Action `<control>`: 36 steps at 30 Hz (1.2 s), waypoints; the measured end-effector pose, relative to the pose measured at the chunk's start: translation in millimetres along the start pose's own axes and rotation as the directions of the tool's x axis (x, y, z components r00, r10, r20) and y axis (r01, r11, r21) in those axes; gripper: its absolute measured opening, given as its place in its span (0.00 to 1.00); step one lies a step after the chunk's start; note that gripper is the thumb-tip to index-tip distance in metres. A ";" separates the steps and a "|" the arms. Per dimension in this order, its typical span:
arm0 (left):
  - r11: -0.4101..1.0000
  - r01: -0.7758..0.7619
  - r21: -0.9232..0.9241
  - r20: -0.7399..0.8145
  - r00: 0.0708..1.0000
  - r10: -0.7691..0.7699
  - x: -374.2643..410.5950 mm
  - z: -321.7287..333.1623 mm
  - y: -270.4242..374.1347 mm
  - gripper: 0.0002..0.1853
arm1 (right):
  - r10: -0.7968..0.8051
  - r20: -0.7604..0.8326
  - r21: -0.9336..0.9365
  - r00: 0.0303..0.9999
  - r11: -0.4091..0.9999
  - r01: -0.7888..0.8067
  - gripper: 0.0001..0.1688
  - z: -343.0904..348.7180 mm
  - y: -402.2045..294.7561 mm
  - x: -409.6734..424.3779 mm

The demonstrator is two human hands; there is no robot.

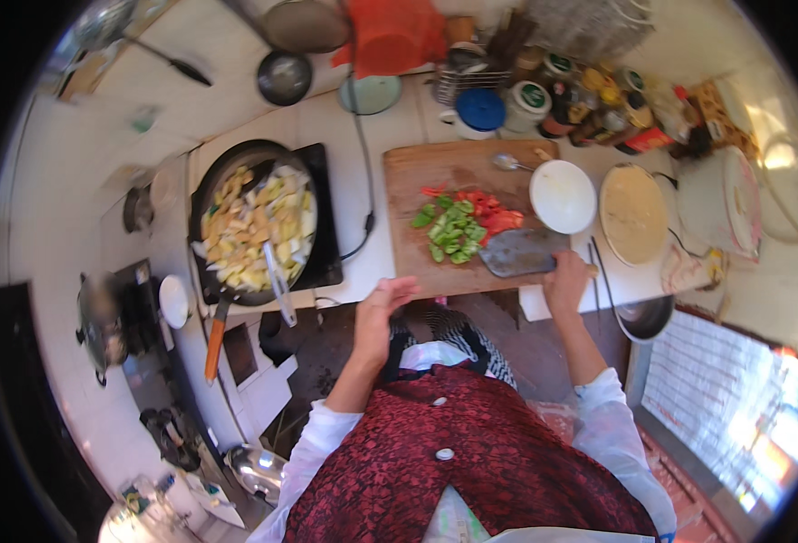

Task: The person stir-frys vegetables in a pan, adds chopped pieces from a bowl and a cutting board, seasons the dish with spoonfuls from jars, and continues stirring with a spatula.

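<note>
My right hand point(566, 282) grips the handle of a cleaver point(517, 254), whose broad blade lies low over the wooden cutting board point(416, 251). The blade's left end is against a heap of cut green peppers point(454, 234). Behind and beside these are chopped red pieces point(490, 212), possibly pepper or tomato. My left hand point(382, 309) is empty, fingers extended, just off the board's front left corner. A white bowl point(562, 197) rests at the board's right edge, and a metal spoon point(511, 162) lies near it.
A frying pan point(253, 217) of chopped food, with a spatula point(278, 282) in it, sits on a black cooktop point(331, 231) at left. A power cord point(366, 163) crosses the counter. Chopsticks point(594, 278) and a round tan board or lid point(634, 214) lie right. Jars point(528, 105) and bottles stand behind.
</note>
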State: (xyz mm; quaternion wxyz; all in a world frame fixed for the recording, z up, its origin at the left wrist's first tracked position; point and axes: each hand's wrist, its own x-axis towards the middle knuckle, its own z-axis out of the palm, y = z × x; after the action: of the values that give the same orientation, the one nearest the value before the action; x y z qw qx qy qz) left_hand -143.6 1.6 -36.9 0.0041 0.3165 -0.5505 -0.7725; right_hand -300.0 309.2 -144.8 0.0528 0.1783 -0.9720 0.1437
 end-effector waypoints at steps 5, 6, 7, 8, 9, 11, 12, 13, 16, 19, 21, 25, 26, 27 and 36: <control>0.999 0.013 0.039 0.035 0.999 -0.015 -7.4 2.3 0.9 0.27 | -0.043 -0.049 -0.077 0.998 0.996 0.039 0.19 -9.6 -9.4 -4.6; 0.999 -0.008 0.036 0.013 1.000 0.007 -11.2 -1.4 0.2 0.27 | -0.060 -0.024 0.003 0.998 0.998 0.060 0.19 -14.4 -16.4 -6.6; 0.999 -0.012 0.037 -0.010 1.000 0.012 -14.0 -5.7 -0.6 0.27 | -0.074 -0.001 0.077 0.997 0.994 0.074 0.18 -19.2 -23.6 -10.1; 0.999 -0.016 0.038 -0.035 0.999 0.017 -17.1 -10.6 -1.3 0.26 | -0.092 0.024 0.151 0.996 0.985 0.087 0.17 -22.8 -33.0 -11.8; 0.999 -0.022 0.037 -0.059 0.998 0.024 -20.7 -16.0 -2.0 0.26 | -0.073 0.074 0.250 0.995 0.967 0.052 0.16 -25.8 -47.0 -12.8; 0.999 -0.023 0.035 -0.083 0.996 0.026 -27.7 -25.3 -1.4 0.25 | -0.050 0.182 0.434 0.982 0.900 -0.035 0.13 -30.0 -85.6 -13.1; 0.999 -0.023 0.031 -0.103 0.994 0.026 -33.6 -30.9 -1.2 0.24 | -0.115 0.182 0.493 0.977 0.870 0.011 0.13 -31.6 -107.8 -10.1; 0.999 -0.051 0.020 -0.101 0.993 0.052 -38.0 -35.6 -2.3 0.23 | -0.173 0.182 0.549 0.968 0.835 0.046 0.12 -32.1 -131.9 -8.1; 0.991 -0.116 0.062 -0.040 0.992 0.119 -51.6 -52.1 -9.1 0.20 | -0.315 0.146 0.717 0.938 0.686 0.119 0.10 -38.3 -217.2 -4.6; 0.895 -0.180 0.409 0.049 0.983 0.176 -71.9 -73.0 1.0 0.17 | -0.437 0.277 0.773 0.856 0.630 0.072 0.13 -41.0 -290.2 -9.0; 0.882 -0.140 0.450 0.069 0.990 0.122 -81.8 -96.4 -1.3 0.16 | -0.518 0.271 0.782 0.811 0.610 0.128 0.14 -38.2 -332.3 -14.3; 0.924 -0.187 0.334 -0.050 0.975 0.215 -101.8 -153.2 -5.9 0.15 | -0.501 0.272 0.697 0.822 0.691 0.191 0.21 -30.3 -401.3 -23.9; 0.922 -0.200 0.332 -0.085 0.967 0.240 -108.6 -170.1 -5.3 0.15 | -0.491 0.258 0.640 0.832 0.732 0.233 0.23 -23.8 -415.4 -30.6; 0.921 -0.217 0.325 -0.118 0.956 0.267 -113.8 -185.3 -3.4 0.15 | -0.482 0.243 0.574 0.842 0.771 0.275 0.24 -18.1 -427.1 -34.7; 0.936 -0.188 0.299 -0.282 0.919 0.275 -137.5 -326.1 3.4 0.11 | -0.164 0.205 0.269 0.965 0.957 0.106 0.31 18.3 -492.0 -32.7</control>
State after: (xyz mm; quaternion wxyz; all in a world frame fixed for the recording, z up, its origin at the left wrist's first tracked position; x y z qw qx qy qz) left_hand 126.2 -227.5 -30.5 0.1429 0.3672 -0.6747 -0.6241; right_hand -92.5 -125.8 -39.1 -0.0716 0.2650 -0.9305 0.2427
